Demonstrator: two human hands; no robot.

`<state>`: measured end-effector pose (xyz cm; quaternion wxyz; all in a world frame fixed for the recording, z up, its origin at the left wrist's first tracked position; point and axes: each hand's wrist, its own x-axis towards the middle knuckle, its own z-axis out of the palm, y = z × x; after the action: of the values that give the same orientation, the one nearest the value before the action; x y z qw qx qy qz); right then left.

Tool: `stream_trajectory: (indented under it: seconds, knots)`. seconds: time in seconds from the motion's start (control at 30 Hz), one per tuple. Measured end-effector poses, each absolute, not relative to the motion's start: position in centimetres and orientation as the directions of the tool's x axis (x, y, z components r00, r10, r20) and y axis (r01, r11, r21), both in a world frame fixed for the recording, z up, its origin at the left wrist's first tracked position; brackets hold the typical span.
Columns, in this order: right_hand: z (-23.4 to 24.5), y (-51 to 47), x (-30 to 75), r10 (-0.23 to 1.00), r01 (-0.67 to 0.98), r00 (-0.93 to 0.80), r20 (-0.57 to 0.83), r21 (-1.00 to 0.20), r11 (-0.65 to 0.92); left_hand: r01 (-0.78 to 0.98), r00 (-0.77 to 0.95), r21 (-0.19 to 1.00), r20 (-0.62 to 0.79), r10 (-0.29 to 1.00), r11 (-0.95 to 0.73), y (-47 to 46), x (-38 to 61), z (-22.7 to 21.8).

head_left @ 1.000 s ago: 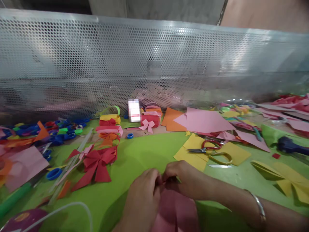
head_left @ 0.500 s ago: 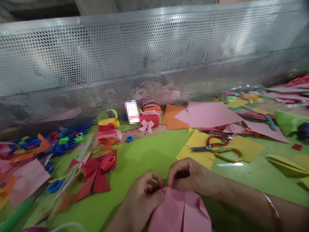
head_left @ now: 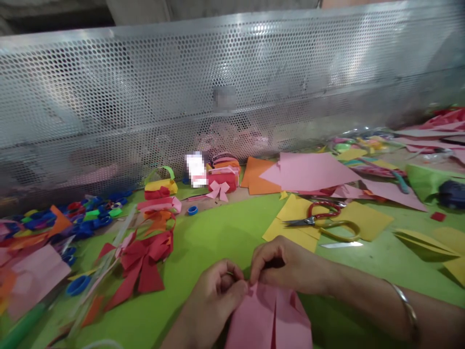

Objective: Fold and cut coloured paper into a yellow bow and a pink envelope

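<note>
Through my remote feed, the left hand (head_left: 214,301) and right hand (head_left: 288,265) pinch folded pink paper (head_left: 255,322) by its far edge, seemingly to steady it; scissors (head_left: 311,221) lie beyond, right.

Open across the middle of the table (head_left: 210,237), from the left grip (head_left: 217,293) and right grip (head_left: 286,269) forward to the blue ring (head_left: 192,212). Bounded at left by the red bow (head_left: 141,261) and orange bow (head_left: 160,222); at right by yellow sheets (head_left: 370,220) under scissors (head_left: 309,222), blades toward the opening. Closed at the far side by the upright screen (head_left: 203,77). Narrower at right, between forearm (head_left: 358,291), white strip (head_left: 341,245) and yellow bow (head_left: 425,248). Blocked in front by both grips, close together at the pink paper (head_left: 254,315).
</note>
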<state>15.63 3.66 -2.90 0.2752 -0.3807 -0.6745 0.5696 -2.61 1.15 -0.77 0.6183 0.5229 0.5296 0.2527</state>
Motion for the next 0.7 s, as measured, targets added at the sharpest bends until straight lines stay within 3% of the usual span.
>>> stream_trajectory:
  seconds: [0.2, 0.33, 0.7]
  knots:
    - [-2.5, 3.4, 15.2, 0.823, 0.175, -0.560, -0.095, -0.985, 0.005, 0.294, 0.324, 0.918, -0.359, 0.875, 0.268, 1.1, -2.5, -0.6]
    - [-2.0, 2.8, 14.6, 0.875, 0.303, -0.471, -0.112, -0.952, 0.041, 0.273, 0.296, 0.938, -0.292, 0.909, 0.213, 0.8, -2.3, -0.7]
    - [-0.7, 1.9, 14.0, 0.908, 0.406, -0.405, -0.107, -0.911, 0.073, 0.524, 0.331, 0.847, -0.303, 0.894, 0.093, 0.3, -2.3, 0.2]
